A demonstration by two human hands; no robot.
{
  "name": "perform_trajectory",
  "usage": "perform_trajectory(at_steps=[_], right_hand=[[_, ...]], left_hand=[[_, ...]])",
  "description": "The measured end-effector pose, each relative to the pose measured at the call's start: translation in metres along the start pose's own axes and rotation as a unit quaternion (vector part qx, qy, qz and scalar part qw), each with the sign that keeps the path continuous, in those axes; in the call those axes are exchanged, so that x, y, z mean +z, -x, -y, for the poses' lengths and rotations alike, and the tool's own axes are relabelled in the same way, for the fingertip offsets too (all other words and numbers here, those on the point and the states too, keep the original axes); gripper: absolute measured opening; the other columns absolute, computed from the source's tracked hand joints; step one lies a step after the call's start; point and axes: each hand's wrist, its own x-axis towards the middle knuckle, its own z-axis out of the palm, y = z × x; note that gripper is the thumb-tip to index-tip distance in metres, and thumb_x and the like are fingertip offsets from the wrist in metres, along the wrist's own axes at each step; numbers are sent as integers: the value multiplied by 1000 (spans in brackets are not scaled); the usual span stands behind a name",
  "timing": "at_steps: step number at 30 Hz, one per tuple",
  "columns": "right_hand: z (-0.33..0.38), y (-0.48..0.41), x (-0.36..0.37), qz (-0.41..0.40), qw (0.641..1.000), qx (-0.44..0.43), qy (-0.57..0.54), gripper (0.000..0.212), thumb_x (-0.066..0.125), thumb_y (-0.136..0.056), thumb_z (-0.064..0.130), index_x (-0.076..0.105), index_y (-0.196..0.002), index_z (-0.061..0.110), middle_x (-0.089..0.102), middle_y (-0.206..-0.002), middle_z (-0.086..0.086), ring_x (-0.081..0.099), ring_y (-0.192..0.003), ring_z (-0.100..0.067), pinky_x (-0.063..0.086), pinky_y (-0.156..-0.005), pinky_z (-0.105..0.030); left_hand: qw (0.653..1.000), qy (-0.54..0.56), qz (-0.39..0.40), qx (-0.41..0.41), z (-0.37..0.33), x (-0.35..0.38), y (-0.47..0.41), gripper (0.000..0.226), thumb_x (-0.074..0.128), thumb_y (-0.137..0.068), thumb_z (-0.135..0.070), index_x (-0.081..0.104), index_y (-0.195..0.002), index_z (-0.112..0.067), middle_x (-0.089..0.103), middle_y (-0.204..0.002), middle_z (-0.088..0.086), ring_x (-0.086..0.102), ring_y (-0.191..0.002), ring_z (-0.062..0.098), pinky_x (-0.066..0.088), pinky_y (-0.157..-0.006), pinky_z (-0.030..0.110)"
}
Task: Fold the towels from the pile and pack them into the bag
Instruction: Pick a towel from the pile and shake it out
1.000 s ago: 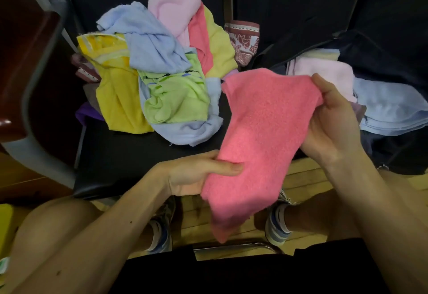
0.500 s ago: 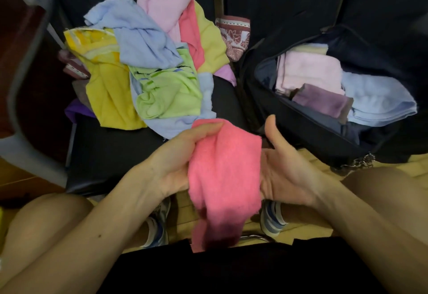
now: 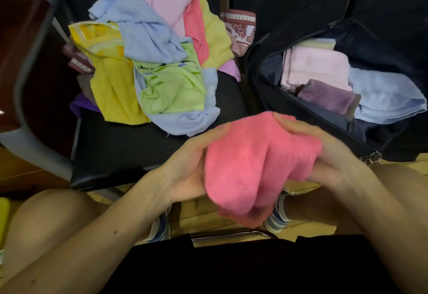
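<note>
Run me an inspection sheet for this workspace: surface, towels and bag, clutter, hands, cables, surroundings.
Surface: black padded seat carries the pile.
Job's things: pink terry towel partly folded, held in the air; heap of unfolded coloured towels; open dark fabric bag holds folded pale pink towel, purple towel and light blue towel.
Clutter: nothing seen.
Grippers: left hand and right hand both grip the pink terry towel.
Cables: nothing seen.
Surroundings: wooden floor, striped sneakers below.
</note>
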Motion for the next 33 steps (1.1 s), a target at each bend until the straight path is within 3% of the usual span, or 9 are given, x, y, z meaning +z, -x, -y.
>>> perform_trajectory(at_steps=[3, 5, 8, 12, 18, 22, 27, 30, 33], right_hand=[[10, 0, -16, -99, 995, -15, 18, 32, 52, -90, 16, 73, -67, 8, 68, -61, -5, 67, -52, -13, 58, -54, -21], [16, -1, -23, -107, 994, -5, -1, 17, 59, -86, 18, 74, -90, 9, 72, -77, -7, 71, -66, -15, 60, -69, -26], [20, -3, -30, -94, 995, -20, 21, 27, 68, -78, 23, 75, -102, 14, 71, -102, -6, 68, -92, -19, 55, -87, -31], [12, -9, -27, -50, 983, -99, 148, 31, 68, -78, 19, 69, -109, 14, 74, -97, -1, 71, -89, -16, 58, -70, -26], [5, -28, -13, -130, 879, -233, 395, 30, 74, -86, 18, 65, -113, 14, 73, -104, 3, 70, -94, -6, 58, -80, -23], [0, -40, 0, -157, 838, -242, 462, 36, 77, -84, 27, 63, -115, 14, 69, -103, 9, 67, -90, 1, 55, -74, -16], [9, -43, 7, -183, 910, -197, 317, 38, 80, -81, 23, 57, -110, 18, 71, -96, 0, 71, -80, -6, 59, -71, -25], [15, -39, 6, -201, 906, -246, 279, 52, 81, -79, 22, 47, -117, 19, 73, -86, -2, 72, -83, -16, 60, -78, -33], [21, -32, 2, -126, 900, -295, 295, 59, 80, -79, 10, 43, -124, 18, 73, -90, -10, 72, -85, -23, 60, -78, -37]], left_hand=[[998, -53, 45, 12, -7, 0, 6, 47, 89, -66, -29, 75, -109, -15, 71, -107, 5, 69, -96, 17, 55, -84, 31], [994, -107, 1, 38, -13, 0, 8, 48, 90, -64, -27, 77, -109, -13, 74, -110, 8, 72, -98, 20, 59, -79, 31], [982, -133, -76, 113, -23, 3, 9, 26, 73, -83, -21, 77, -105, -8, 73, -114, 11, 70, -105, 20, 58, -86, 29], [940, -194, -158, 234, -34, 0, 7, 26, 62, -82, -20, 75, -99, -5, 75, -103, 10, 71, -99, 19, 57, -86, 27], [884, -269, -242, 297, -46, -16, 7, 24, 67, -82, -30, 76, -92, -10, 76, -97, 6, 71, -95, 17, 57, -89, 30], [860, -276, -288, 317, -53, -26, 7, 17, 70, -77, -36, 80, -75, -22, 76, -84, -6, 70, -83, 5, 55, -72, 21], [867, -256, -275, 327, -54, -30, 6, 15, 67, -79, -31, 81, -76, -25, 77, -91, -7, 70, -90, 5, 54, -84, 30], [866, -276, -242, 339, -52, -32, 7, 13, 68, -80, -30, 81, -79, -26, 76, -90, -6, 69, -92, 9, 54, -86, 33], [867, -288, -195, 356, -51, -34, 7, 16, 75, -71, -31, 81, -84, -23, 77, -91, -3, 71, -94, 14, 56, -82, 29]])
